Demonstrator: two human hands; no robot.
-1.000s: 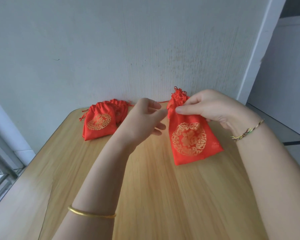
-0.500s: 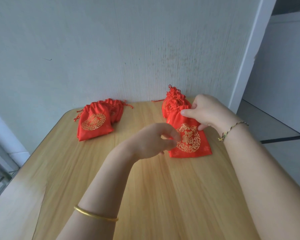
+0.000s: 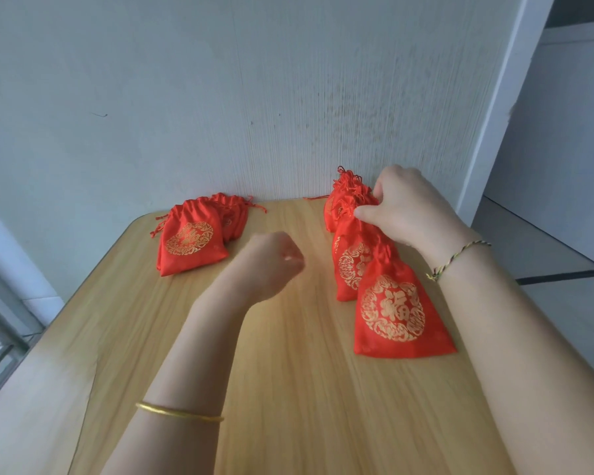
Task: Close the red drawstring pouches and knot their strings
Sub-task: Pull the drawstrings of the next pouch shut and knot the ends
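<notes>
Several red drawstring pouches with gold emblems lie on the wooden table (image 3: pixel 288 389). A row of them runs along the right: the nearest pouch (image 3: pixel 398 313) lies flat with its neck gathered, a second pouch (image 3: pixel 348 265) sits behind it, and more pouches (image 3: pixel 340 197) are by the wall. My right hand (image 3: pixel 405 210) is over the back of this row, thumb and curled fingers pinching the gathered red top of the second pouch. My left hand (image 3: pixel 275 262) hovers above the table's middle, fingers curled, holding nothing. A left pile of pouches (image 3: pixel 189 241) lies untouched.
The table's back edge meets a grey-white wall (image 3: pixel 220 114). A window frame (image 3: pixel 0 337) runs along the left edge. To the right, the table edge drops to a tiled floor (image 3: pixel 546 255) beside a white door frame (image 3: pixel 494 108).
The pouch that both hands held up now lies in the right row. My left hand let go and drew back toward the table's middle. My right hand moved back toward the wall.
</notes>
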